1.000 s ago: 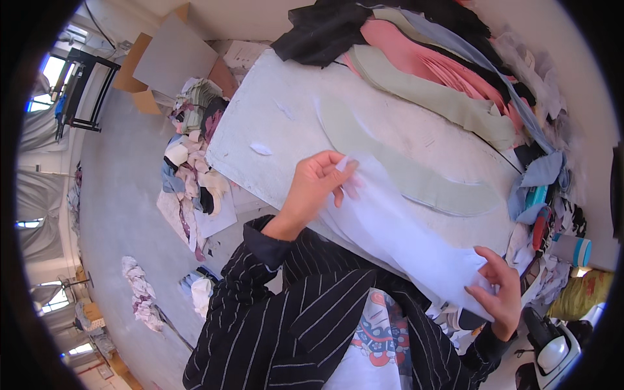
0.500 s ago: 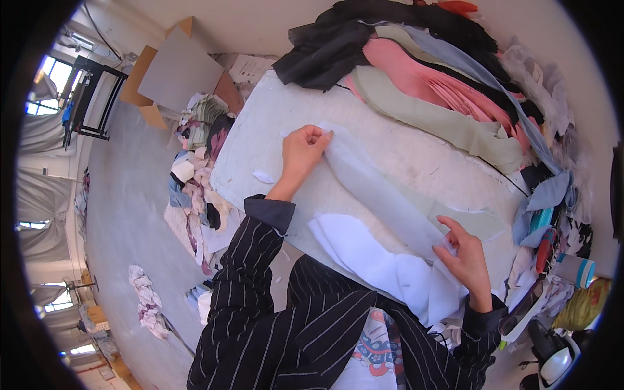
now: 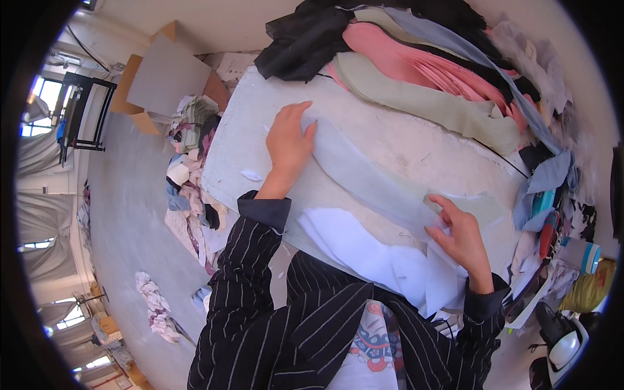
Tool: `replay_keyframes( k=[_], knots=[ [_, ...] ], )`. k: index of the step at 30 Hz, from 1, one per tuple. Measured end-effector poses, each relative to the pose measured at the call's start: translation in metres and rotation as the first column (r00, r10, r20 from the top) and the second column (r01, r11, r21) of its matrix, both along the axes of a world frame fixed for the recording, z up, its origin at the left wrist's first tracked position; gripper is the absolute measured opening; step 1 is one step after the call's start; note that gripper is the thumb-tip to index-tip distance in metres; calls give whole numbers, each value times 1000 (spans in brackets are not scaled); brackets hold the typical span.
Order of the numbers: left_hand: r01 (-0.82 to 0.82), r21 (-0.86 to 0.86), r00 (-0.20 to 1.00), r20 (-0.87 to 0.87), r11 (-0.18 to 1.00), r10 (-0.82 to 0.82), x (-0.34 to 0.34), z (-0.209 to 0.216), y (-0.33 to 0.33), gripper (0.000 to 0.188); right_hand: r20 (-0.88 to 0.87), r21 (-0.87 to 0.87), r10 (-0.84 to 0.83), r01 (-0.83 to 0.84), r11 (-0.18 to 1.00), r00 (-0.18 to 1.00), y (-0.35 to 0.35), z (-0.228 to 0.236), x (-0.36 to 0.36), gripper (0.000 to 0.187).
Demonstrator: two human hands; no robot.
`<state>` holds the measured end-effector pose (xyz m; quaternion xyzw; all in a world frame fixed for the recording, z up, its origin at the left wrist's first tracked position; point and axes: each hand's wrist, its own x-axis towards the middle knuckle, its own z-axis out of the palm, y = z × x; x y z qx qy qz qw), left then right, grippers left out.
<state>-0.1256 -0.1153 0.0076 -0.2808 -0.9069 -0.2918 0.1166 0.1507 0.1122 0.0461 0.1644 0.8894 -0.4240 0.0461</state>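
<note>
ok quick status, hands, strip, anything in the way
Left hand open at left end of sheer strip, right hand open over its right part. Strip laid over pale green fabric. White pieces close by, near side.

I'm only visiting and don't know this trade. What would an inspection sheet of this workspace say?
Surface: pale table, a small white scrap on it.
Things at hand: sheer whitish strip, partly over a pale green piece; white pieces nearer the person.
Clutter: pink fabric pieces and black cloth along the far side; scrap heap left of the table.
Hands: left hand and right hand at the strip, fingers apart.
Cables: apparently one thin dark cable, upper left.
Surroundings: cardboard box, grey curtains.
</note>
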Motion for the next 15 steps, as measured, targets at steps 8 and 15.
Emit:
replay_keyframes(
  k=[8,15],
  knots=[
    [374,-383,923,60,845,-381,12,-21,19,52,-54,-86,-105,100,991,993,5,9,5,54],
    [372,-360,924,58,856,-377,10,-26,19,53,-115,144,-204,220,965,972,6,-4,7,55]
  ],
)
